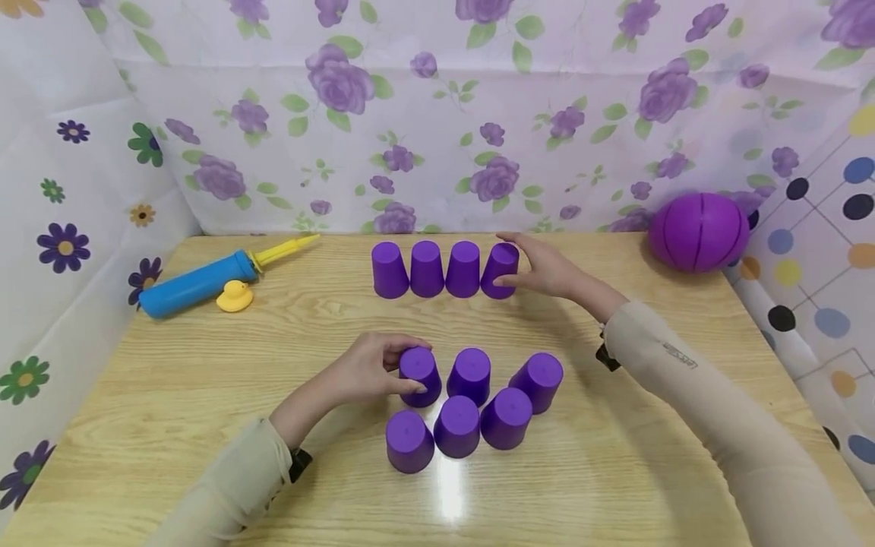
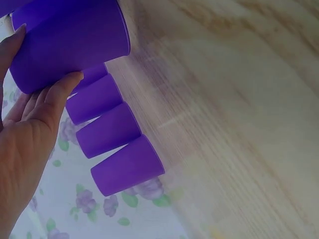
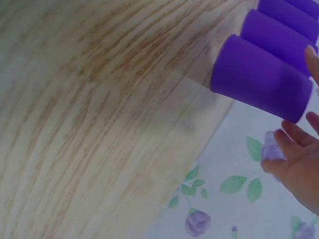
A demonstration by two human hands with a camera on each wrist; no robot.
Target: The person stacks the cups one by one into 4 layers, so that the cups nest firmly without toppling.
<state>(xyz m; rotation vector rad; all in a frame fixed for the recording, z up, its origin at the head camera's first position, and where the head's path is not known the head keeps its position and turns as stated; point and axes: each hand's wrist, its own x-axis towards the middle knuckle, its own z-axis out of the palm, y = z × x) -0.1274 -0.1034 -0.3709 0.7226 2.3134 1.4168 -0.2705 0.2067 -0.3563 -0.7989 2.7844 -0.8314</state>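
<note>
Several purple plastic cups stand upside down on the table in two groups. In the head view, my left hand (image 1: 365, 368) grips the far-left cup (image 1: 420, 376) of the front group, thumb on its near side and fingers behind. The left wrist view shows the thumb and a fingertip against this cup (image 2: 75, 42). At the right end of the straight back row, my right hand (image 1: 543, 266) spreads its fingers around the last cup (image 1: 500, 272). In the right wrist view, those fingers (image 3: 296, 142) lie loosely beside that cup (image 3: 261, 77); whether they touch it is unclear.
A blue hand pump (image 1: 198, 285) with a yellow nozzle and a yellow rubber duck (image 1: 235, 296) lie at the left back. A purple ball (image 1: 699, 232) sits in the right back corner. Flowered cloth (image 1: 424, 137) walls the table's back edge.
</note>
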